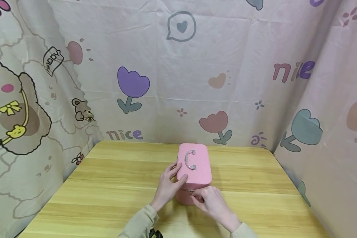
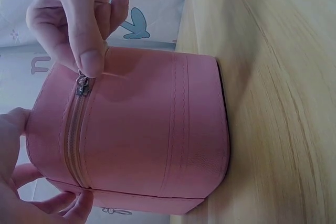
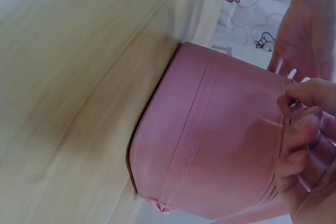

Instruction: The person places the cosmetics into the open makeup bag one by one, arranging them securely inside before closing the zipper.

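A pink zippered case (image 1: 201,165) with a silver handle (image 1: 190,160) on its lid stands upright on the table. My left hand (image 1: 168,185) rests against the lid's left side and near corner, steadying it with spread fingers. At the near end, my right hand (image 1: 209,200) pinches the metal zipper pull (image 2: 83,83) between thumb and index finger. The zipper track (image 2: 76,140) runs round the case just below the lid and looks closed along the part seen in the left wrist view. In the right wrist view, the right hand's fingers cover the pull.
The wooden table (image 1: 122,178) extends on both sides of the case. A patterned cloth curtain (image 1: 166,82) hangs behind it and at both sides. A small pink tab (image 3: 160,206) sticks out low on the case's side.
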The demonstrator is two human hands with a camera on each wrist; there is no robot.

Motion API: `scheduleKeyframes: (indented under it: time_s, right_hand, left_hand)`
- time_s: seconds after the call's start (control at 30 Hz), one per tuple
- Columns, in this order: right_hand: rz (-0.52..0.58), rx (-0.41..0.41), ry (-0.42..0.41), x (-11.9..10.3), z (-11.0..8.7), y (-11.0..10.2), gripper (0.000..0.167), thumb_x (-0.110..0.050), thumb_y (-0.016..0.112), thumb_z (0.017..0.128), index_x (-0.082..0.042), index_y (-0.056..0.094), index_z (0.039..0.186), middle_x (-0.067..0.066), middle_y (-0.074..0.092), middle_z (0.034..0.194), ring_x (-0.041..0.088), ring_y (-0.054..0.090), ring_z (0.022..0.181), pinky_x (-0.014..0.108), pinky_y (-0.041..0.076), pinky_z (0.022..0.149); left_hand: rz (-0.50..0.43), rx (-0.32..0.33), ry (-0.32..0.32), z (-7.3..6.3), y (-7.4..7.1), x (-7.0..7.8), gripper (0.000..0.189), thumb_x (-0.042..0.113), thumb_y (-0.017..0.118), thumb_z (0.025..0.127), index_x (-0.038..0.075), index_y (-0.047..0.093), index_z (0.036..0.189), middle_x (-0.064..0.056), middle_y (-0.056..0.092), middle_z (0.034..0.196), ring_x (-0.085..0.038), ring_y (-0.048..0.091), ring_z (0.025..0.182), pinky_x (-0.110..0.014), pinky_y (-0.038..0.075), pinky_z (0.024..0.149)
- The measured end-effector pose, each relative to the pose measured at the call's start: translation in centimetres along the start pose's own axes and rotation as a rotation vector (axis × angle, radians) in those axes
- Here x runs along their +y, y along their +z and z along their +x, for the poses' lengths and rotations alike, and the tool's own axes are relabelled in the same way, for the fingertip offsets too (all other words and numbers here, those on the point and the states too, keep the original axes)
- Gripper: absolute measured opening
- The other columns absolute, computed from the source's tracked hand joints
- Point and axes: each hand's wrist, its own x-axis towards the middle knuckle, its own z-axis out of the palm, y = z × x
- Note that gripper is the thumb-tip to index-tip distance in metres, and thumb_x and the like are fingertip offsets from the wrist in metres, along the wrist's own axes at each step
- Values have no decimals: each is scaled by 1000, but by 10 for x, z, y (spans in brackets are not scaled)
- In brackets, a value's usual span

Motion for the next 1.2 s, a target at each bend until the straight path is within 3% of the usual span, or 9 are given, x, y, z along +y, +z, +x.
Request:
scheduleKeyframes:
  time_s: [0.1, 0.2, 0.43, 0.63, 0.87, 1.03, 1.2]
  right_hand:
    - [34, -55, 33, 1, -1, -3, 16, -13, 78, 81, -20, 69, 70, -16, 45, 52, -12, 26, 54, 5, 19, 46]
    - [55, -79, 51, 2, -2, -4, 21, -15, 76, 85, -20, 65, 68, -16, 46, 53, -12, 26, 52, 5, 21, 45]
    - [31, 17, -76, 12, -5, -2, 22, -13, 79, 81, -18, 64, 65, -16, 49, 52, -16, 27, 52, 1, 21, 47]
    - [42, 34, -86, 19, -9, -8, 31, -11, 80, 79, -20, 58, 61, -16, 41, 49, -16, 22, 54, 1, 18, 48]
    - [103, 30, -30, 41, -21, -24, 39, -9, 80, 79, -23, 50, 58, -17, 38, 48, -19, 20, 53, 2, 19, 46]
    - [174, 19, 47, 57, -29, -33, 33, -7, 79, 82, -23, 58, 61, -18, 42, 49, -17, 26, 51, 3, 23, 44]
    - [213, -25, 63, 64, -28, -34, 30, -10, 75, 87, -23, 61, 64, -17, 46, 51, -14, 31, 50, 4, 27, 44]
  left_hand:
    - [-5, -2, 4, 0, 0, 0, 55, 25, 75, 90, -4, 61, 134, -22, 54, 146, -39, 60, 127, -41, 57, 98]
    - [-7, -2, 10, 0, 0, -1, 55, 25, 75, 90, -5, 60, 134, -23, 54, 145, -39, 60, 126, -42, 57, 97]
    - [4, -1, 16, 0, 0, 0, 56, 26, 76, 90, -4, 61, 134, -22, 54, 145, -39, 60, 125, -41, 57, 97]
    - [5, -17, 14, 0, -1, 0, 57, 26, 75, 90, -5, 59, 135, -24, 53, 146, -40, 60, 125, -41, 57, 98]
    - [-6, -28, -4, 1, -3, 0, 58, 25, 75, 91, -5, 58, 137, -24, 51, 147, -40, 60, 125, -42, 56, 100]
    - [-14, -38, -4, 1, -3, 1, 57, 25, 74, 91, -6, 57, 137, -25, 51, 147, -40, 60, 125, -42, 55, 100]
    - [-12, -39, 0, 0, -3, 1, 57, 24, 74, 91, -6, 57, 137, -25, 51, 147, -40, 60, 125, -42, 55, 100]
